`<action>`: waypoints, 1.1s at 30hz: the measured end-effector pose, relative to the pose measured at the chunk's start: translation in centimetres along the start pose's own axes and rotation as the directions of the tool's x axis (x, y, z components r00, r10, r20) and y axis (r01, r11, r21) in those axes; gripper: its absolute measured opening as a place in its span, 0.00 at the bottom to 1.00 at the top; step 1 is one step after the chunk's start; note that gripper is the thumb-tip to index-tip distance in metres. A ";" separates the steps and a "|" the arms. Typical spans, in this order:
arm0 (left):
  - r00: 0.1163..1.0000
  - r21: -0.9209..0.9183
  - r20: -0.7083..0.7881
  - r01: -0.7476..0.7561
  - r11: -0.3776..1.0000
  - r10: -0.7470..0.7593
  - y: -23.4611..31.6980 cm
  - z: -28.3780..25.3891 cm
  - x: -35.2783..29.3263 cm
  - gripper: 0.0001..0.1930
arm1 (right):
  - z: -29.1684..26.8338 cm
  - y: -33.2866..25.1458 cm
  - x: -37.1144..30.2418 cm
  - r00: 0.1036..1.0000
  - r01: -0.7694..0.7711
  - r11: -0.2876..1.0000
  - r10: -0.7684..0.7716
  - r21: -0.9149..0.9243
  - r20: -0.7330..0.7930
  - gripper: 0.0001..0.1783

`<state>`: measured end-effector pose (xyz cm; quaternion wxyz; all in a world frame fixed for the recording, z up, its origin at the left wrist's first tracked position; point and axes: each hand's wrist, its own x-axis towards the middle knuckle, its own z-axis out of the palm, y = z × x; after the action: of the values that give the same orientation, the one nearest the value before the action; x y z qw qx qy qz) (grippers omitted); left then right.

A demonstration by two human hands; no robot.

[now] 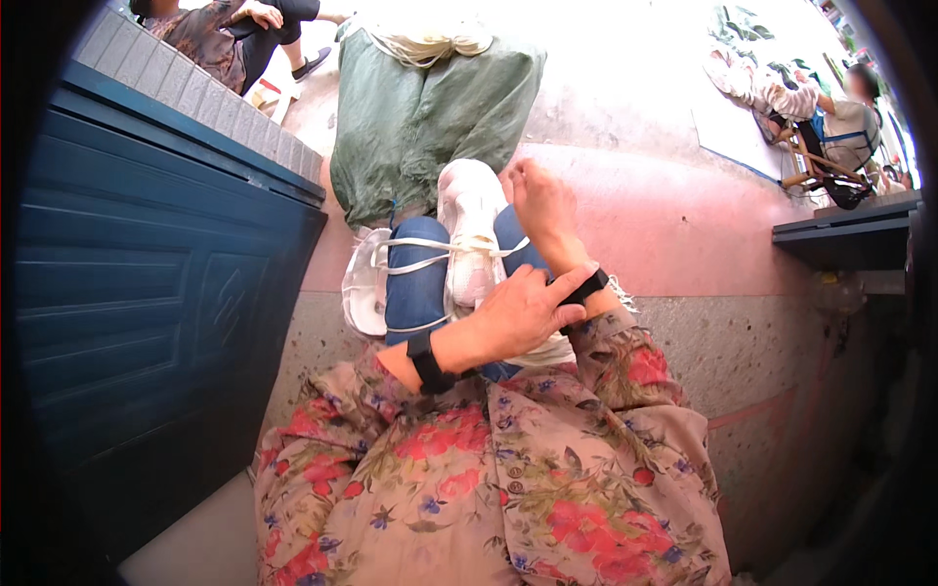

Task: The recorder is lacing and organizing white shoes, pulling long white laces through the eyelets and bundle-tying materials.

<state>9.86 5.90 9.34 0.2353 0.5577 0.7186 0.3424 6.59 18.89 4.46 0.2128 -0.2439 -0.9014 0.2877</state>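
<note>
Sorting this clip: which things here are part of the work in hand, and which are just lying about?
In hand:
- left hand, on the right wrist
- right hand, beside the white shoe
- white cord across the knee

Lying about:
- green sack
- blue door
- wooden chair

The floor point(684, 225) is pale pink concrete in the centre and upper right of the frame, dropping over a step edge to a grey speckled lower level point(743, 361) at centre right. A green sack point(420, 117), tied at the top with white cord, stands directly on the floor at upper centre. A white shoe point(363, 288) lies on the floor at the step edge, just below the sack. A white sheet printed with leaves point(743, 107) lies flat on the floor at upper right.
</note>
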 end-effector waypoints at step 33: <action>0.999 0.557 -0.004 0.047 0.829 -0.054 -12.1 -3.7 -2.5 0.04 | 0.0 0.5 -7.2 0.864 -0.031 0.999 0.039 -0.023 0.502 0.17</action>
<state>0.08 0.87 2.53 0.0760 0.5847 0.8003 0.1089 12.44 15.20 2.40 -0.0360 -0.1785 -0.9231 0.3388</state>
